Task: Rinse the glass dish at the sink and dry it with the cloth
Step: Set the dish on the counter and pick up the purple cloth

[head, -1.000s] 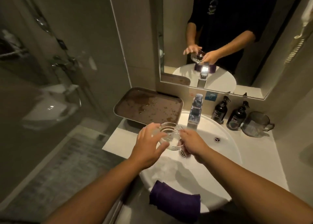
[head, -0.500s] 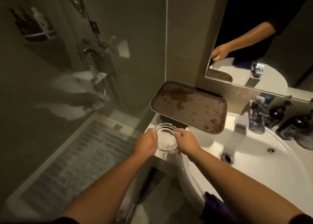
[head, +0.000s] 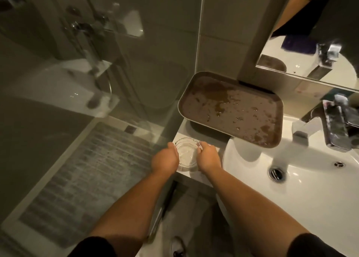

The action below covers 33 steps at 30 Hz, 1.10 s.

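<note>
A round clear glass dish (head: pixel 186 151) with notched rim sits low over the white counter corner, left of the basin. My left hand (head: pixel 166 160) grips its left side and my right hand (head: pixel 208 157) grips its right side. Whether the dish touches the counter I cannot tell. The white sink (head: pixel 303 188) lies to the right, with its drain (head: pixel 276 173) and chrome tap (head: pixel 334 128). The cloth itself is out of view on the counter; only a purple reflection of the cloth (head: pixel 299 44) shows in the mirror.
A wet brown tray (head: pixel 231 109) stands on the counter just behind the dish, overhanging the basin. A glass shower screen (head: pixel 97 82) is on the left, with a grey floor mat (head: pixel 83 179) below. The mirror (head: pixel 320 43) hangs at the upper right.
Both hands carried the glass dish from over the basin leftward to the counter corner and lowered it slightly. My view swung left and down.
</note>
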Each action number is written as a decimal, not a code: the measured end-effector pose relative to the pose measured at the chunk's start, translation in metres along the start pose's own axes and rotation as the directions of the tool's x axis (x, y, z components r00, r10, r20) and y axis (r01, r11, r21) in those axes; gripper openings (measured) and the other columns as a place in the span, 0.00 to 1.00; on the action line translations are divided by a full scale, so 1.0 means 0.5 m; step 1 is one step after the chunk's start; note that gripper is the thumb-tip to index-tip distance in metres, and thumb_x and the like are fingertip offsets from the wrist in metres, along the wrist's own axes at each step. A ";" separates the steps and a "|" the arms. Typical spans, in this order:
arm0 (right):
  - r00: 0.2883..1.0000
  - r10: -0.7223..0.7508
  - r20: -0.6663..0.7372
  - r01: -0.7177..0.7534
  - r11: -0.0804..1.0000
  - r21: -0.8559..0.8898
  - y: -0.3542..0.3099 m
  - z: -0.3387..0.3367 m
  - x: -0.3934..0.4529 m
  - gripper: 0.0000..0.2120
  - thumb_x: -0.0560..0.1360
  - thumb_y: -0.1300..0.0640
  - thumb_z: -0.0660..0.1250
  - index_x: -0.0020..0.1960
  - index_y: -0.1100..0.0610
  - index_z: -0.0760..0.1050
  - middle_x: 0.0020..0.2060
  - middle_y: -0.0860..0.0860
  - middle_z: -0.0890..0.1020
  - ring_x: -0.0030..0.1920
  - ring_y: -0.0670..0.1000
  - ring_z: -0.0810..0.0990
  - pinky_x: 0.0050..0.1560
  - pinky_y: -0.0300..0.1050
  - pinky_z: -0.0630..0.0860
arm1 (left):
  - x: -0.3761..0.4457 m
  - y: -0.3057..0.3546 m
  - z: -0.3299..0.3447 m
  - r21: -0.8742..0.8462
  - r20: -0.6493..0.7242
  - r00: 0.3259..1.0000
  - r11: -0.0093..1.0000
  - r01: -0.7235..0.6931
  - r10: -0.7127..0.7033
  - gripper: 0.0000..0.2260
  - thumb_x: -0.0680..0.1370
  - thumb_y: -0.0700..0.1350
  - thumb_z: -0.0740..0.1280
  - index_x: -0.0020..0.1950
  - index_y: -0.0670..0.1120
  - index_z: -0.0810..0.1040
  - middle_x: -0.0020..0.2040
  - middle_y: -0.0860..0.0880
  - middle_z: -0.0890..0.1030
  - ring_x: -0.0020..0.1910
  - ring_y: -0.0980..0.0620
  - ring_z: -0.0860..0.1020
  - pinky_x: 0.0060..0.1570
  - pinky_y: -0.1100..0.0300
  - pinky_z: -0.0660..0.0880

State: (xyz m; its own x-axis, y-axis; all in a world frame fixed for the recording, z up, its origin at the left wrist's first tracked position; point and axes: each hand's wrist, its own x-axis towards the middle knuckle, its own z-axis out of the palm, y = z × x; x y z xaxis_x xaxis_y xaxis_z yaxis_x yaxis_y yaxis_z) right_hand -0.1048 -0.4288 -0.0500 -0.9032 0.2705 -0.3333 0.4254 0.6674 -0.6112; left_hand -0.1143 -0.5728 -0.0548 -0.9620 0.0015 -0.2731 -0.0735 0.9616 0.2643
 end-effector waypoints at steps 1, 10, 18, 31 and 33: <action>1.000 0.005 0.002 -0.005 1.000 -0.016 0.003 0.005 0.003 0.16 0.83 0.54 0.58 0.70 0.51 0.71 0.64 0.56 0.77 0.54 0.56 0.80 0.55 0.51 0.80 | 0.005 0.000 0.004 0.016 0.016 1.000 1.000 0.003 -0.003 0.11 0.83 0.47 0.50 0.58 0.42 0.67 0.50 0.40 0.83 0.48 0.39 0.81 0.38 0.53 0.69; 0.999 0.035 0.003 -0.034 0.992 -0.124 0.020 0.019 0.009 0.18 0.82 0.55 0.60 0.71 0.50 0.68 0.64 0.56 0.76 0.56 0.57 0.79 0.57 0.45 0.76 | 0.007 -0.004 0.029 0.112 0.068 0.998 0.994 -0.007 -0.001 0.11 0.79 0.39 0.53 0.60 0.42 0.67 0.50 0.42 0.83 0.46 0.40 0.82 0.36 0.55 0.69; 0.994 0.056 0.095 -0.029 0.965 -0.260 0.012 0.006 0.010 0.21 0.79 0.60 0.65 0.70 0.53 0.67 0.62 0.56 0.76 0.56 0.56 0.78 0.59 0.47 0.76 | 0.010 -0.005 0.033 0.057 0.089 0.996 0.998 0.002 -0.007 0.13 0.83 0.45 0.51 0.63 0.42 0.66 0.53 0.41 0.82 0.51 0.40 0.81 0.40 0.53 0.69; 0.991 -0.060 0.117 0.072 0.992 -0.102 0.045 -0.244 -0.141 0.16 0.79 0.56 0.65 0.66 0.57 0.75 0.60 0.56 0.80 0.50 0.53 0.82 0.55 0.51 0.80 | -0.135 0.041 -0.034 0.029 -0.038 0.983 0.984 -0.177 0.178 0.21 0.82 0.55 0.52 0.69 0.43 0.67 0.55 0.39 0.81 0.51 0.39 0.80 0.43 0.51 0.73; 0.994 -0.056 0.099 0.073 0.981 -0.182 0.107 -0.307 -0.183 0.15 0.79 0.55 0.65 0.64 0.56 0.76 0.62 0.55 0.79 0.55 0.54 0.79 0.58 0.50 0.77 | -0.181 0.081 -0.034 0.065 -0.040 0.957 0.956 -0.285 0.288 0.19 0.82 0.54 0.53 0.67 0.45 0.71 0.54 0.42 0.82 0.50 0.40 0.80 0.44 0.52 0.75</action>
State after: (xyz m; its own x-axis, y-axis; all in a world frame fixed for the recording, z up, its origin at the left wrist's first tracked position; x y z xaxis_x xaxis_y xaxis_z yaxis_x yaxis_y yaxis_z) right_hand -0.0084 -0.3112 0.0581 -0.9155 0.1630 -0.3678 0.3407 0.8004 -0.4933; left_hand -0.0345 -0.5387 -0.0036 -0.9522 0.2672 -0.1480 0.2209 0.9370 0.2705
